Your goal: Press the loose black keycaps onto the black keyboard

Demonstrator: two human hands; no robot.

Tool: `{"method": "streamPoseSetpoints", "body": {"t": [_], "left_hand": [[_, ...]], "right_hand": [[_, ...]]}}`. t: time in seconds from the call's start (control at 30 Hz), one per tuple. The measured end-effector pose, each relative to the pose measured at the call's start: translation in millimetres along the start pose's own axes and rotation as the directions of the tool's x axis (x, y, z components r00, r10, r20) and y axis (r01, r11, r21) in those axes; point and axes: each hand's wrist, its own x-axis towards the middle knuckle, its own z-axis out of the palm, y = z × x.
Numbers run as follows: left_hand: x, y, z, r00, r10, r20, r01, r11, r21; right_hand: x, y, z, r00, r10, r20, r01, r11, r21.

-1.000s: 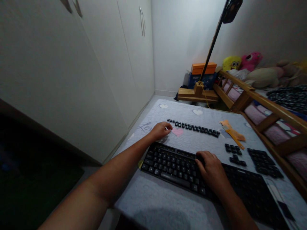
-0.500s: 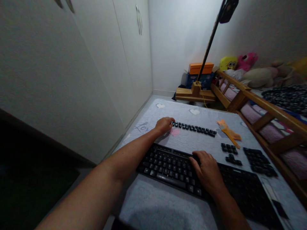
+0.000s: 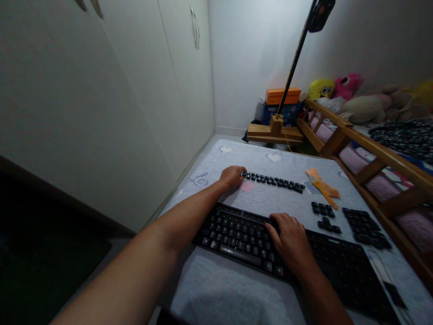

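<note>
A black keyboard point(image 3: 241, 241) lies across the cloth-covered surface, with keys on its left part and its right part looking bare of keys. My left hand point(image 3: 232, 177) reaches beyond it, fingers closed at the left end of two rows of loose black keycaps point(image 3: 272, 181); a keycap shows at the fingertips. On the keyboard's upper middle rests my right hand point(image 3: 289, 237), its fingers curled at the back edge and the thumb beside them. Its fingertips are partly hidden.
Right of the rows lie a yellow-handled brush point(image 3: 324, 193) on an orange cloth point(image 3: 333, 191), a small keycap group point(image 3: 323, 209), an arrow-shaped group point(image 3: 328, 225) and a larger keycap block point(image 3: 365, 228). A wooden bed rail point(image 3: 379, 151) borders the right, a white wardrobe point(image 3: 152, 90) the left.
</note>
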Motion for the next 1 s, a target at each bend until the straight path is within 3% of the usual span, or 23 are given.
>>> {"method": "streamPoseSetpoints", "body": {"t": [0.37,0.8,1.0], "left_hand": [[5,-1,2.0,1.000,0.008,0.015,-0.009,0.998,0.056],[11,6,3.3,1.000,-0.012,0.026,0.006,0.977,0.215],[13,10,0.3,0.997,-0.024,0.079,0.003,0.965,0.263]], "right_hand": [[0,0,-1,0.999,-0.028,0.019,0.028,1.000,-0.014],[0,-8,-2,0.999,0.028,0.042,-0.025,0.998,-0.059],[0,-9,-5,0.999,0.021,0.043,-0.017,0.997,-0.078]]}}
